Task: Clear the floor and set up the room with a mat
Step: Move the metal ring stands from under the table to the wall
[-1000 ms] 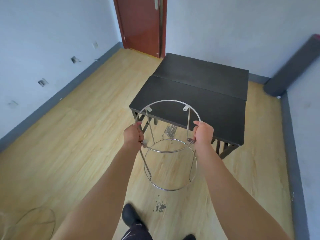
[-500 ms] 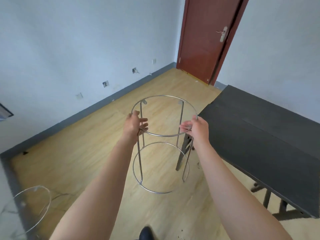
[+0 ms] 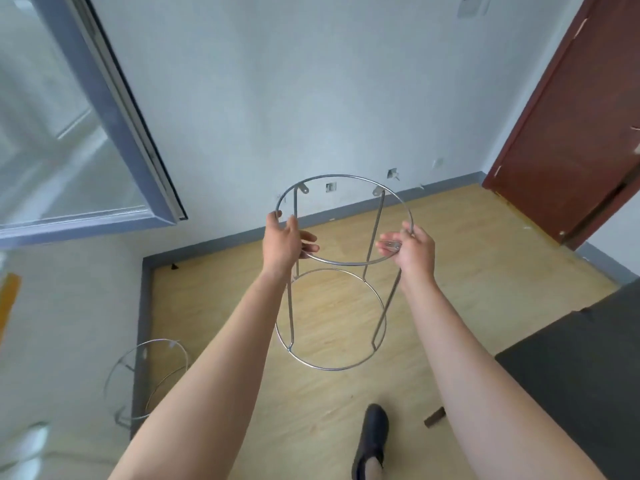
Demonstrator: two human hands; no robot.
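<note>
I hold a round metal wire frame (image 3: 375,233), two rings joined by upright rods, upright in the air over the wooden floor (image 3: 467,299). My left hand (image 3: 282,242) grips the left side of its upper ring. My right hand (image 3: 412,249) grips the right side of the same ring. A second wire frame (image 3: 149,379) of the same kind stands low at the left, by the wall corner. No mat shows in this view.
A black table (image 3: 571,368) fills the lower right. A dark red door (image 3: 571,140) is at the far right. A window with a grey frame (image 3: 114,109) hangs open at the upper left. My black shoe (image 3: 372,438) is on the floor below.
I have turned left with the frame in both hands. The table has slid from the centre to the lower right, the window has come into view, and the second frame is nearer.
</note>
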